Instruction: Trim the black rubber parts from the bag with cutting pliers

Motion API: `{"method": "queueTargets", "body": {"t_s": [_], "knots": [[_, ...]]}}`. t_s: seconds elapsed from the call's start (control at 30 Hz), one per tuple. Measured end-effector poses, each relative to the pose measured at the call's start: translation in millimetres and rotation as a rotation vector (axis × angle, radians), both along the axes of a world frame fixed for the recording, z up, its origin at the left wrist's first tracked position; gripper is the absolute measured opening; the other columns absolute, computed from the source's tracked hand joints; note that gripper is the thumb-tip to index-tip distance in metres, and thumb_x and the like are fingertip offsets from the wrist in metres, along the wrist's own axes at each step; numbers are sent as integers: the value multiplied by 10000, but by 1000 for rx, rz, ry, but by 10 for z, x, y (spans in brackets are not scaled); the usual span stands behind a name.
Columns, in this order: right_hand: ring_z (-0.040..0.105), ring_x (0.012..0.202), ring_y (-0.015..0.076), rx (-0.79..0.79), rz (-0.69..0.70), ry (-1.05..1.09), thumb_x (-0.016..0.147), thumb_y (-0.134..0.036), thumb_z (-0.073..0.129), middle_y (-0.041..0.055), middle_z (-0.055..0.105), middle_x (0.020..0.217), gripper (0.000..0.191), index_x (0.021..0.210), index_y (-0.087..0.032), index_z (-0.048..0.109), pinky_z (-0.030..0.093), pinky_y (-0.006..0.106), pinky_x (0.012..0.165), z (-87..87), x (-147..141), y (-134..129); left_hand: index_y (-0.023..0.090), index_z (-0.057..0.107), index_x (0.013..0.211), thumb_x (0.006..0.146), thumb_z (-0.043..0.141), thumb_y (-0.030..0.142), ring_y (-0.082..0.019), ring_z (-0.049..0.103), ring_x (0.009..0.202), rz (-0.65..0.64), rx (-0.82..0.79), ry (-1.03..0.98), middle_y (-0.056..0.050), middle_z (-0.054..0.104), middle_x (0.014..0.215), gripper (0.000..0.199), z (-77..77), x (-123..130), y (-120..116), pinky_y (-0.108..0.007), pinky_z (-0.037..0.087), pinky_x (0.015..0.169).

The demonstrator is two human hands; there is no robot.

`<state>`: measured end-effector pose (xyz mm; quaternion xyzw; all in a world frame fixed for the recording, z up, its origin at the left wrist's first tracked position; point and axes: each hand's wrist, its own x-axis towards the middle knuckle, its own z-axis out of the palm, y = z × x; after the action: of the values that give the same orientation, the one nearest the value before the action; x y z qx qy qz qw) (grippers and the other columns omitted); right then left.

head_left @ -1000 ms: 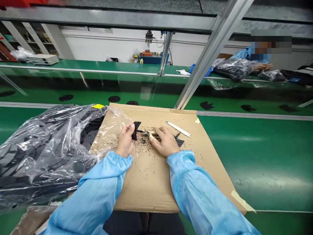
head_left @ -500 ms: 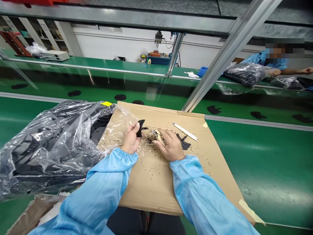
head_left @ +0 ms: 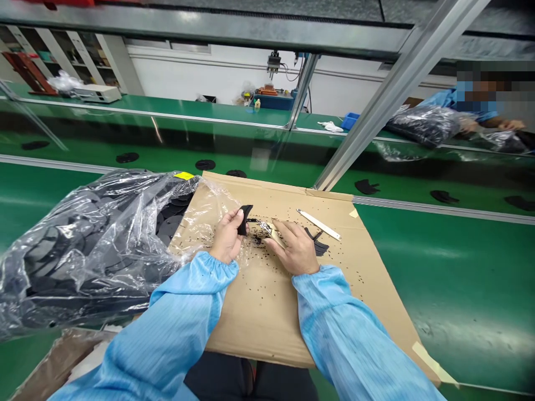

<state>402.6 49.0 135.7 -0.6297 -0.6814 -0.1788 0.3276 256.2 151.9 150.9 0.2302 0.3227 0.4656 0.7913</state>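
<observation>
I see left hand (head_left: 227, 240) pinching black piece (head_left: 243, 218) upright; right hand (head_left: 296, 247) clenched round small cutter (head_left: 264, 226), tip just beside piece, over cardboard sheet (head_left: 267, 312).

Green conveyor belt (head_left: 460, 262) runs L to R, w/ a second green bench (head_left: 188, 106) behind it. Alu frame posts (head_left: 388, 94) slant up to an overhead rail. White back wall (head_left: 217, 72); grey shelving (head_left: 83, 55) at far L. Blue bin (head_left: 350, 120) on rear bench (glare streaks on the belt surface).
</observation>
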Motion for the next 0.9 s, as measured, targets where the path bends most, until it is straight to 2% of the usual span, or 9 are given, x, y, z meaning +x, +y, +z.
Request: {"method": "queueTargets", "body": {"t_s": [0.23,0.33,0.47,0.67,0.83,0.9], "knots": [[613,939,241,-56,-17,-42,1008,-504,406,106,658,1062,457,1176,-158,652,494,347,850,-9,20,-2,99,563,996,882,562,92,-74,498,519,11,-14,-14,-7,551,722,114,-22,3,-8,-174,432,464],[627,934,235,-74,-19,-7,1003,-515,407,106,665,1033,457,1152,-164,659,512,334,828,-29,19,3,114,547,1027,833,569,42,-86,532,547,-10,1,-32,-15,573,753,208,-40,2,2,-182,453,485],[630,939,224,0,3,136,979,-481,483,93,660,1045,398,1138,-155,648,517,333,863,-36,25,3,125,508,1028,740,597,-27,-116,588,611,-24,39,-22,-22,587,764,337,-45,-22,27,-204,498,540],[606,1025,241,-43,11,244,956,-473,507,98,636,1117,402,1194,-167,616,503,375,925,-49,39,-11,156,516,949,662,818,132,-51,495,504,-64,20,-49,28,555,738,417,-55,-69,72,-123,306,376],[595,1054,237,-74,83,238,952,-456,527,99,628,1144,395,1207,-163,603,493,371,951,-29,-4,-35,148,518,860,672,833,143,-30,446,473,-3,12,-73,60,511,657,367,-86,-47,77,-124,296,369],[594,1056,239,-75,102,245,954,-456,521,101,626,1149,396,1215,-168,597,490,375,954,-10,-18,-41,140,539,908,705,811,141,-52,519,541,-31,22,-93,26,581,732,340,-72,-38,67,-136,377,427]]}}
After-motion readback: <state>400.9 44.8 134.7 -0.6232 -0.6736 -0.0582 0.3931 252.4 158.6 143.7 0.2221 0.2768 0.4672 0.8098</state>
